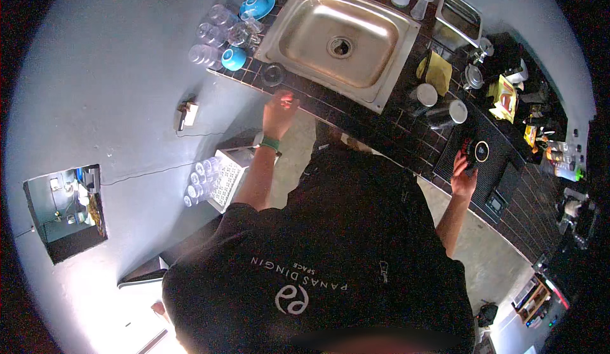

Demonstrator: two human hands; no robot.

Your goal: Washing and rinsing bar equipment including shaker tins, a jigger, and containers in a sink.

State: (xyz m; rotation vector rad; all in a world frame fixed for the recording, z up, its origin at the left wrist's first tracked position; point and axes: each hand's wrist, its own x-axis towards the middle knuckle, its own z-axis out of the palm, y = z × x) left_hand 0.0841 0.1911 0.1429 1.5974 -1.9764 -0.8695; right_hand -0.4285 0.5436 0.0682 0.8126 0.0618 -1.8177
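Observation:
My left hand is at the front edge of the dark tiled counter, just below a round clear glass or lid. Its fingers look curled, and whether anything is inside them cannot be made out. Over a black ribbed mat at the right, my right hand has its fingers and thumb around a dark round-topped object with a pale ring on top. Between and beyond the hands lies a stainless steel sink.
Clear glasses and blue cups stand left of the sink. White-lidded jars, a yellow cloth and a metal container are on its right. A small digital scale lies by the right counter edge. More glasses stand lower left.

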